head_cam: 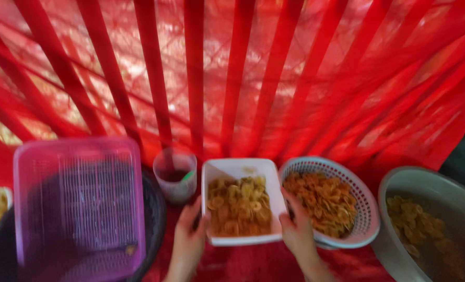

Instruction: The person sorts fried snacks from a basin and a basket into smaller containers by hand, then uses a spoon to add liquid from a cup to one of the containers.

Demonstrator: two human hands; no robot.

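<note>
Red cloth (253,263) underfoot and a striped red net curtain (274,78) behind. Held level between both hands: a white rectangular plastic tray (239,168) of yellow fried chips (239,206), long axis pointing away from the body. Left hand (189,237) clasping its left rim, right hand (297,230) its right rim (equally near). Just right, touching: white perforated round basket (365,209). Further right, grey metal basin (431,183). Left, clear cup (176,180) and purple lattice crate (78,209). Little free room.

One camera, worn on the head, looks down and forward from close above the hands. Red striped cloth (232,73) fills the upper view; the containers lie along the bottom edge, slightly blurred.
</note>
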